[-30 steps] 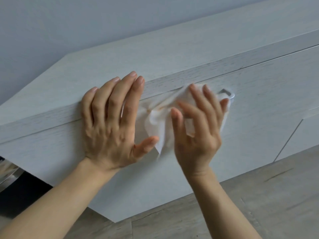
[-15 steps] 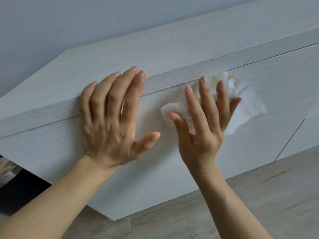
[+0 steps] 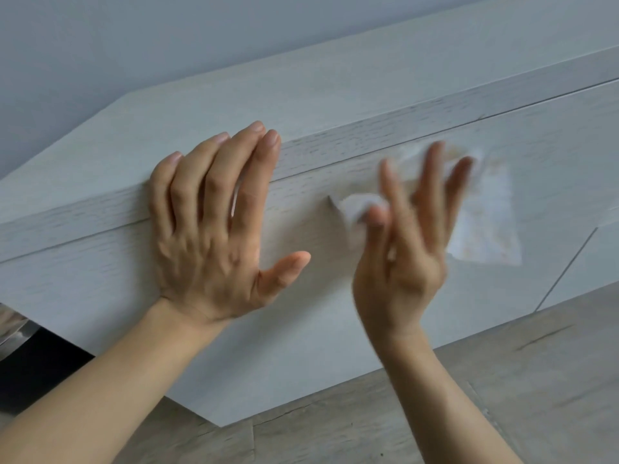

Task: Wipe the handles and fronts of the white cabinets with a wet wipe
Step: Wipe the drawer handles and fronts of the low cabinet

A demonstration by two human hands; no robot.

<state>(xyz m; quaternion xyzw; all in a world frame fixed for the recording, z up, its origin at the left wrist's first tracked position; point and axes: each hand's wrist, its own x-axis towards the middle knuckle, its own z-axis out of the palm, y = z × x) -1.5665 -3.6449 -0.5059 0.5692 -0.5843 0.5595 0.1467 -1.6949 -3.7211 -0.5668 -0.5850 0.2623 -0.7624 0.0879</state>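
A white wood-grain cabinet front (image 3: pixel 318 329) fills the middle of the view. My left hand (image 3: pixel 214 236) lies flat on it, fingers spread, fingertips over the seam below the top panel. My right hand (image 3: pixel 405 249) presses a white wet wipe (image 3: pixel 482 226) against the front, to the right of the left hand. The right hand is motion-blurred. The wipe spreads out past the fingers to the right, with faint yellowish marks on it. The metal handle is hidden behind the wipe and hand.
The cabinet's top surface (image 3: pixel 301 105) runs back to a pale grey wall (image 3: pixel 167 38). A second cabinet front (image 3: pixel 589 262) adjoins on the right, past a vertical seam. Grey wood-look floor (image 3: pixel 502 396) lies below. A dark gap (image 3: pixel 37 366) shows at the lower left.
My right hand has slid the wipe rightward along the front, covering the handle seen earlier, and the wipe has opened out flatter. My left hand has stayed in place.
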